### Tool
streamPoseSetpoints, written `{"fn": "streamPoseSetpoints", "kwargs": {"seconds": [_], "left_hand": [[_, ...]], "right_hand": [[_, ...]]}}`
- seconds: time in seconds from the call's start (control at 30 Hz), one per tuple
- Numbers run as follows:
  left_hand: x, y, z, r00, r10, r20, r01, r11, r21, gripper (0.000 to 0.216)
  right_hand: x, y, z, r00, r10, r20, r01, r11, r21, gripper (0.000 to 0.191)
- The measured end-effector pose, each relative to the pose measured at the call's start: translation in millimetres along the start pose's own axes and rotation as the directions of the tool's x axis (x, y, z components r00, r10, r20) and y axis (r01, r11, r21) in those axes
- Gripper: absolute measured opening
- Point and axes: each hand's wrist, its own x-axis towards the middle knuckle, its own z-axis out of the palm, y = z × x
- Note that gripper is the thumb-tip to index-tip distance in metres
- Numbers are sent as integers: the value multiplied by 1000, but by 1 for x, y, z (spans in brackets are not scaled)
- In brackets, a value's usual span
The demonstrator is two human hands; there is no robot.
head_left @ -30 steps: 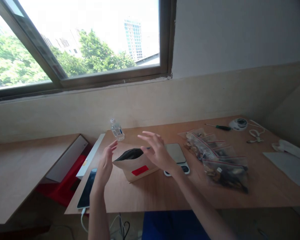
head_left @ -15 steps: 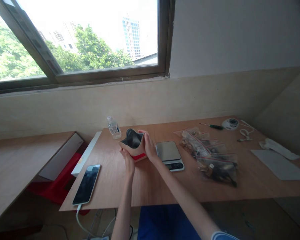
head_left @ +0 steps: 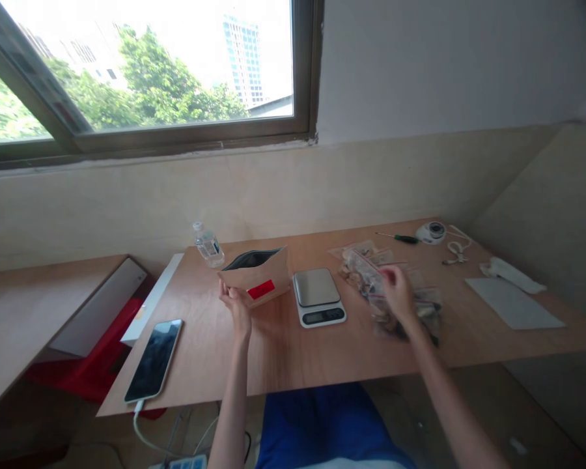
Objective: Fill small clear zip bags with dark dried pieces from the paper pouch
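My left hand (head_left: 235,305) grips the lower left corner of a brown paper pouch (head_left: 257,277) with a red label and a dark open mouth, holding it upright on the wooden desk (head_left: 283,352). Over to the right, my right hand (head_left: 397,291) rests on a pile of clear zip bags (head_left: 371,277) with red seal strips and dark contents. Its fingers are blurred, so whether it holds a bag is unclear. A small digital scale (head_left: 318,296) sits between the pouch and the bags.
A small water bottle (head_left: 208,245) stands behind the pouch by the wall. A phone (head_left: 154,359) on a cable lies at the desk's left front. A screwdriver (head_left: 398,238), a round white device (head_left: 431,232), cord and a grey sheet (head_left: 514,303) lie at the right.
My right hand has left the pouch and moved right onto the zip bags. My left hand now holds the pouch alone, and the pouch's mouth has flattened. The view has shifted right.
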Motion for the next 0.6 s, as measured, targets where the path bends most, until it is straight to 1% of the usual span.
{"fn": "streamPoseSetpoints", "kwargs": {"seconds": [0.03,0.1,0.13,0.2,0.27,0.33,0.4,0.47,0.5,0.6], "left_hand": [[-5,-2,0,999,-40,-11,40,999,0,50],[-18,-5,1,990,-131,-46,131,991,-1,50],[-26,-6,0,984,-166,-57,166,986,0,50],[-43,-7,-1,979,-197,-54,197,980,7,52],[-63,-7,-5,977,-214,-7,214,977,13,49],[-86,-8,-9,966,-251,56,252,967,-25,37],[-110,-8,-15,948,-269,170,282,958,-54,24],[-134,-5,-19,914,-257,315,292,954,-69,20],[-146,-2,-21,898,-258,356,301,951,-69,20],[-176,15,-22,828,-295,477,371,926,-71,19]], "right_hand": [[-7,22,-21,1000,6,-5,-6,998,-67,17],[-20,56,-52,998,-6,58,17,980,-200,15],[-27,69,-62,994,-23,109,50,967,-249,16],[-37,83,-71,973,-45,227,116,944,-309,21],[-43,87,-70,952,-49,301,163,916,-365,27],[-46,84,-64,952,-21,306,166,874,-457,31],[-47,80,-58,958,23,284,144,822,-552,31],[-48,77,-56,956,54,290,139,786,-603,28],[-48,76,-57,951,58,303,147,778,-611,26],[-49,65,-64,943,51,329,168,779,-603,26]]}}
